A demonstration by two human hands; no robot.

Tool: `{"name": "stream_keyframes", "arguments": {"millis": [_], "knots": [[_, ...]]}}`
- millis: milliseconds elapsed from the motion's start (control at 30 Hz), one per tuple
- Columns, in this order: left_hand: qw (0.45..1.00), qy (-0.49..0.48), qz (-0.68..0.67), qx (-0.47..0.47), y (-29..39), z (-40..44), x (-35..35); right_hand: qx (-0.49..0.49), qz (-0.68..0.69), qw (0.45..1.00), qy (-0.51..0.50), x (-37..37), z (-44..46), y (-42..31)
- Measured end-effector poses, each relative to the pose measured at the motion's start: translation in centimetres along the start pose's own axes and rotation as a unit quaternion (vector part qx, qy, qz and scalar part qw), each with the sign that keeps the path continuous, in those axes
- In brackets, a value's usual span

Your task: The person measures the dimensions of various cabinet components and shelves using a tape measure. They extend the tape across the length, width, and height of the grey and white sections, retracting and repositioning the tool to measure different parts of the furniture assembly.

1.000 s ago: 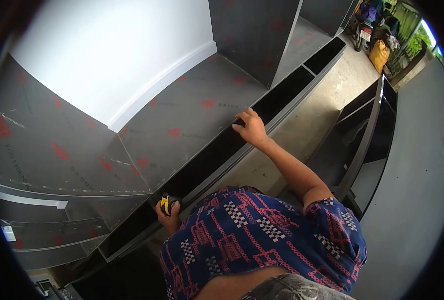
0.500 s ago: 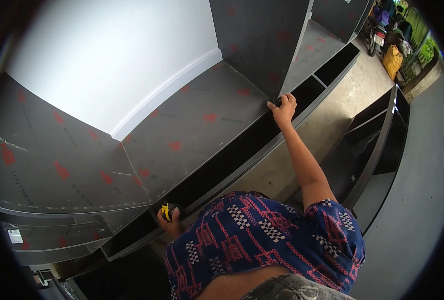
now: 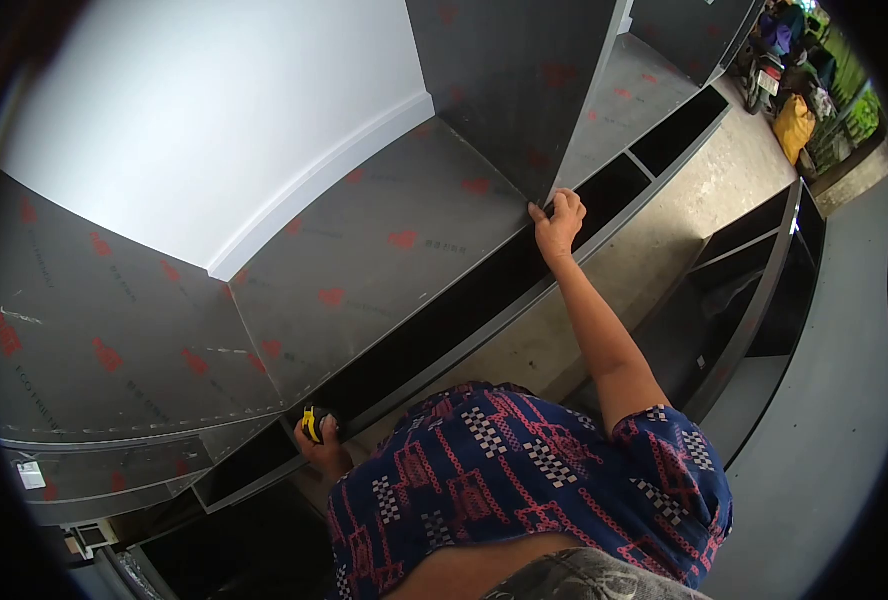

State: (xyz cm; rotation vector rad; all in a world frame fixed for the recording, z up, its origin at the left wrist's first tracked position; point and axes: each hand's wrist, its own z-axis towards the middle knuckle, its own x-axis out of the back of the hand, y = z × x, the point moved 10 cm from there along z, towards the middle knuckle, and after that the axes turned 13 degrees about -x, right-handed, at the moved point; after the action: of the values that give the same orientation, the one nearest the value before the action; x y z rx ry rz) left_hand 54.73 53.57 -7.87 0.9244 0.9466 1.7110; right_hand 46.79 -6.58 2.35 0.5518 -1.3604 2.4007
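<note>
My left hand [image 3: 324, 450] is closed round a yellow and black tape measure [image 3: 311, 424] at the near end of the cabinet's front edge. Farther along that edge, my right hand [image 3: 562, 225] has its fingers bent and pinched at the foot of an upright dark panel [image 3: 509, 90]. Something small and dark shows between those fingers, too hidden to name. No tape blade can be made out between the hands. The grey cabinet board [image 3: 364, 260] with red printed marks lies beyond both hands, above a dark recess [image 3: 434, 325].
A white curved panel [image 3: 204, 120] rises behind the board. To the right stands another dark cabinet frame [image 3: 744, 290] on the concrete floor [image 3: 664, 220]. A motorbike [image 3: 767, 75] and a yellow sack [image 3: 794, 128] are at the far right.
The view has shifted slightly, so the cabinet and both hands appear a little farther left. My left hand still holds the tape measure; my right hand stays at the panel's foot.
</note>
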Motion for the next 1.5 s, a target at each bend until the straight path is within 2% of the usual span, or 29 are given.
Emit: {"name": "stream_keyframes", "arguments": {"millis": [167, 800, 967, 1033, 1167, 1500], "knots": [[0.999, -0.009, -0.006, 0.037, 0.0, 0.3, 0.0, -0.017, -0.007, 0.999, -0.032, -0.9, -0.4, 0.0], [0.999, -0.008, 0.006, 0.03, 0.2, 1.3, 0.2, -0.01, -0.02, 0.998, -0.052, -3.8, -0.6, 1.1], [0.998, 0.013, 0.057, -0.012, 0.4, 1.4, 1.1, 0.035, -0.042, 0.997, -0.048, -5.0, -0.3, 2.4], [0.998, 0.009, 0.062, 0.011, 0.5, 1.3, 0.9, -0.004, -0.028, 0.997, -0.076, -5.5, 0.1, 3.4], [0.996, -0.004, 0.09, -0.013, -0.2, 1.2, 0.8, -0.032, -0.038, 0.995, -0.091, -6.0, 0.4, 4.2], [0.993, 0.006, 0.112, -0.042, -0.3, 1.0, 0.7, -0.018, -0.053, 0.996, -0.072, -5.5, 0.3, 4.2]]}}
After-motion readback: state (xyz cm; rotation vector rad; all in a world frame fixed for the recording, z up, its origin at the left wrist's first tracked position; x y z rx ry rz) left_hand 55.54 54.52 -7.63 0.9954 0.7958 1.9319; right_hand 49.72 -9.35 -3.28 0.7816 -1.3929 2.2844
